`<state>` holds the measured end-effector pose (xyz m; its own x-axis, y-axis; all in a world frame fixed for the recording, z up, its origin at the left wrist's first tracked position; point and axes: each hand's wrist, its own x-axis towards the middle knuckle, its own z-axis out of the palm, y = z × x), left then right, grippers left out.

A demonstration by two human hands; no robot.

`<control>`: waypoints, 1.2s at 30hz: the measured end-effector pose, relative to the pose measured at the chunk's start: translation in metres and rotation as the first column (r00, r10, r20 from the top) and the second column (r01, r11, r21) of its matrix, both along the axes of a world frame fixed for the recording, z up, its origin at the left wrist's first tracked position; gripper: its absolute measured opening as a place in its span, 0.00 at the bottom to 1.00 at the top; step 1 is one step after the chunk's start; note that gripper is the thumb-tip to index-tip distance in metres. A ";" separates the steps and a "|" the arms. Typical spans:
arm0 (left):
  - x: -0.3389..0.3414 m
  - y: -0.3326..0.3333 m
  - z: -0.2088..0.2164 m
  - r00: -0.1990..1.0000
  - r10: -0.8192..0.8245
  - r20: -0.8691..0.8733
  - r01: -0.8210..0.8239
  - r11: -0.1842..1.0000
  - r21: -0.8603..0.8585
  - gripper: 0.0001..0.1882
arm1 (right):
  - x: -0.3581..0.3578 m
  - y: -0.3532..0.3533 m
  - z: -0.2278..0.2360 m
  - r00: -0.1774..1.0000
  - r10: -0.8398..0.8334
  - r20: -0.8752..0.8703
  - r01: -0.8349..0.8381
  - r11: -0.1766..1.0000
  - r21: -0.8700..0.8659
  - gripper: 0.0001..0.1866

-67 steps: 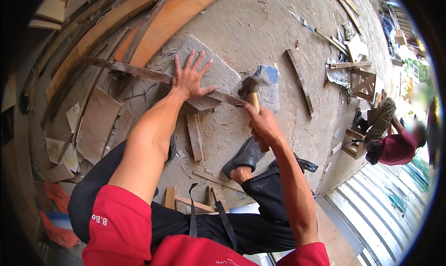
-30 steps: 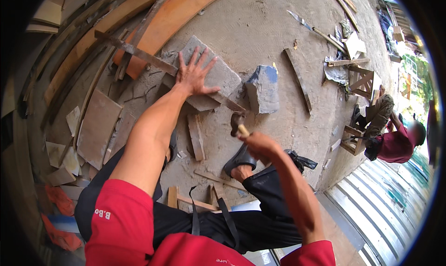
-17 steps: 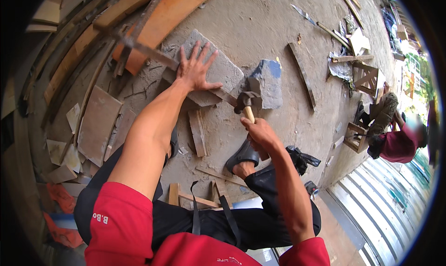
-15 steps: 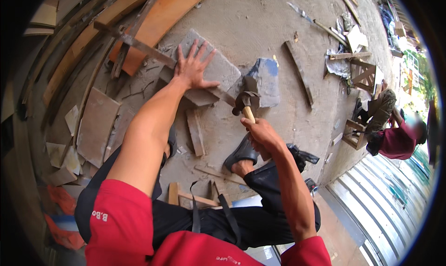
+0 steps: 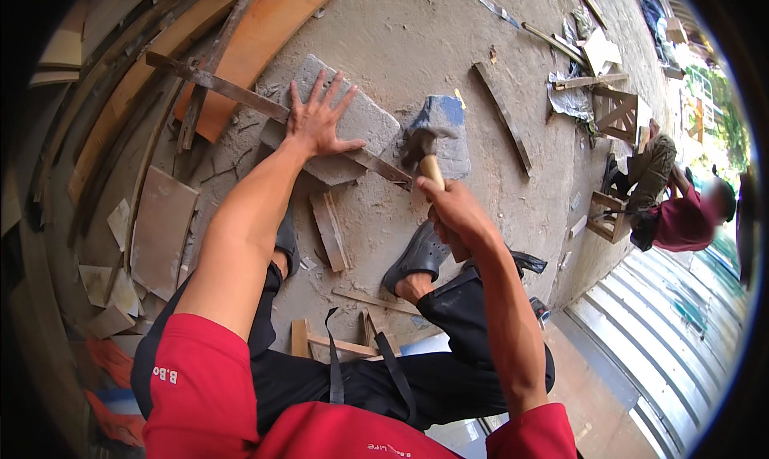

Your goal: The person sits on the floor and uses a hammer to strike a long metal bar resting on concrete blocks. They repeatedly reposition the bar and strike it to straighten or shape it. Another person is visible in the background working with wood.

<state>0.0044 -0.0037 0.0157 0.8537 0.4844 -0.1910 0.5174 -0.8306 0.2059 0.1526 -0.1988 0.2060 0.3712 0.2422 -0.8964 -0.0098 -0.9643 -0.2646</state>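
Observation:
My left hand (image 5: pixel 318 124) presses flat with fingers spread across a long wooden strip (image 5: pixel 232 88) and the grey concrete block (image 5: pixel 370 116) under it. The strip slants from the upper left, passes beneath my palm and juts past the block toward my right hand. In my right hand (image 5: pixel 455 212) is a hammer (image 5: pixel 432 171), gripped by its pale wooden handle. Its dark head is seen over a second block with blue paint (image 5: pixel 451 134), just beyond the strip's near end. Whether the head touches anything I cannot tell.
A short wood piece (image 5: pixel 330 231) lies near my feet. Another strip (image 5: pixel 503 118) is on the concrete floor to the right. Long boards (image 5: pixel 272 38) and broken tiles (image 5: pixel 163 231) crowd the left. A person (image 5: pixel 681 219) sits at the right beside corrugated metal sheets (image 5: pixel 665 331).
The hammer head has moved away from the strip's near end, which now shows. My left hand stays on the strip. The whole view has shifted slightly.

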 end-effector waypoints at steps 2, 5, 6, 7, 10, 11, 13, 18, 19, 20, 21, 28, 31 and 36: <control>-0.001 0.000 -0.001 1.000 0.002 0.028 -0.002 1.000 0.009 0.60 | -0.004 0.006 -0.001 0.994 -0.110 0.018 0.107 0.985 0.135 0.25; 0.006 -0.004 -0.002 0.999 0.000 0.032 0.000 1.000 0.006 0.60 | -0.008 -0.025 -0.036 0.978 0.178 -0.104 -0.190 0.974 -0.120 0.27; 0.007 -0.007 -0.002 0.999 0.002 0.042 -0.001 1.000 -0.005 0.60 | -0.006 -0.038 -0.049 0.934 0.299 -0.198 -0.342 0.908 -0.242 0.28; 0.009 -0.010 -0.002 0.998 -0.002 0.060 0.003 1.000 -0.017 0.60 | -0.013 -0.067 -0.065 0.892 0.421 -0.164 -0.447 0.875 -0.187 0.29; 0.003 -0.001 -0.004 0.997 0.007 0.083 -0.007 1.000 0.008 0.60 | -0.036 -0.075 -0.045 0.962 0.235 -0.141 -0.261 0.943 -0.207 0.29; 0.001 -0.001 -0.005 0.996 0.002 0.091 -0.003 1.000 0.017 0.60 | -0.038 -0.074 -0.040 0.986 0.114 -0.118 -0.134 0.975 -0.178 0.28; 0.000 -0.002 -0.006 0.995 0.004 0.097 -0.007 1.000 0.029 0.60 | -0.036 -0.067 -0.030 0.996 -0.044 -0.077 0.035 0.993 -0.111 0.25; 0.002 -0.002 -0.008 0.995 0.009 0.099 -0.013 0.999 0.041 0.60 | -0.025 -0.022 -0.008 0.980 -0.196 0.033 0.183 0.955 0.234 0.25; 0.004 -0.002 -0.009 0.993 0.012 0.116 -0.016 0.999 0.035 0.60 | -0.023 -0.015 -0.009 0.976 -0.217 0.036 0.199 0.940 0.277 0.25; 0.005 -0.003 -0.009 0.991 0.015 0.133 -0.020 0.999 0.029 0.60 | -0.020 -0.016 -0.018 0.993 -0.114 0.014 0.111 0.984 0.142 0.25; 0.008 -0.005 -0.009 0.993 -0.016 0.120 0.013 1.000 0.024 0.60 | -0.014 -0.023 -0.031 1.000 -0.014 -0.021 0.014 1.000 0.005 0.25; 0.005 -0.002 -0.012 0.990 0.032 0.139 -0.036 0.999 0.031 0.61 | 0.012 0.004 0.006 0.997 0.052 -0.058 -0.056 0.995 -0.082 0.24; 0.009 -0.003 -0.009 0.988 0.038 0.147 -0.042 0.999 0.025 0.61 | 0.011 0.000 -0.004 0.998 -0.054 0.018 0.052 0.996 0.067 0.24; 0.015 -0.003 -0.015 0.984 0.007 0.176 -0.012 1.000 0.024 0.61 | 0.016 -0.026 -0.040 0.951 0.249 -0.186 -0.285 0.936 -0.208 0.28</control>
<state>0.0199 -0.0071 0.0007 0.8682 0.4954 -0.0264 0.4829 -0.8318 0.2738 0.1689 -0.2246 0.1660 0.1738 0.0944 -0.9803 0.2334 -0.9710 -0.0522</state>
